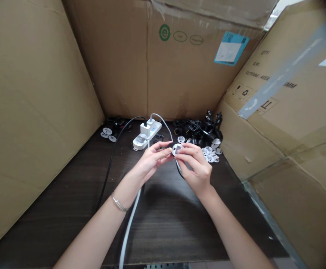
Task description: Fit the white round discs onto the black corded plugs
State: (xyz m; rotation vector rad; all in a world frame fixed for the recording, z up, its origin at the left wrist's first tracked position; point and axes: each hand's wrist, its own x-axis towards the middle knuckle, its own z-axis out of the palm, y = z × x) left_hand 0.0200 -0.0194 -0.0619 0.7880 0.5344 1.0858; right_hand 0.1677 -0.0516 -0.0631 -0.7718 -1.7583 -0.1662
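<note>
Head cam view. Both hands are up over the dark wood worktop [165, 231], pinching one round white plastic disc [176, 149] between them. Left hand [151, 160]: fingers closed, tips on the disc's left edge. Right hand [196, 166]: closed on it too, fingers curled over from the right. Disc has a grey square centre; finer detail too small for me to read. A black cord [180, 170] shows under the right hand, close to the disc; can't tell if it's attached. A thick white cable [129, 228] lies along the worktop, running from the near edge up under the hands. Behind them sits a white power strip [151, 135] with a white charger [145, 129] plugged in. A black cable [109, 168] runs from the charger down the left side, and a thin white cable [165, 126] arcs from the strip toward the hands. Just beside the right hand is a pile of white discs [210, 154], with a heap of black plastic parts [199, 130] behind it. Three more discs [107, 131] lie back left. Silver bangle [118, 202] on left wrist. Cardboard sheets [109, 56] line the back and sides.
</note>
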